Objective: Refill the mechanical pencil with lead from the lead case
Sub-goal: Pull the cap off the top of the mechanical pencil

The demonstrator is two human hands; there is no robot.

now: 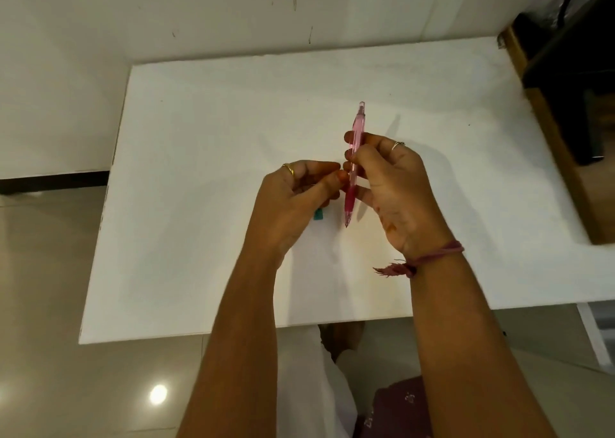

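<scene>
A pink translucent mechanical pencil point(355, 144) is held above the white table point(199, 171) by my right hand point(396, 191), tip pointing toward me and cap end pointing away. My left hand point(293, 201) is right beside it, fingers curled, with fingertips touching the pencil's barrel near the grip. A small teal piece, likely the lead case point(318, 215), shows just under my left hand; whether the hand holds it or it lies on the table I cannot tell. No loose lead is visible.
The white table stands against a pale wall. A dark object on a wooden stand point(565, 88) sits past the table's right edge. Tiled floor lies to the left and below.
</scene>
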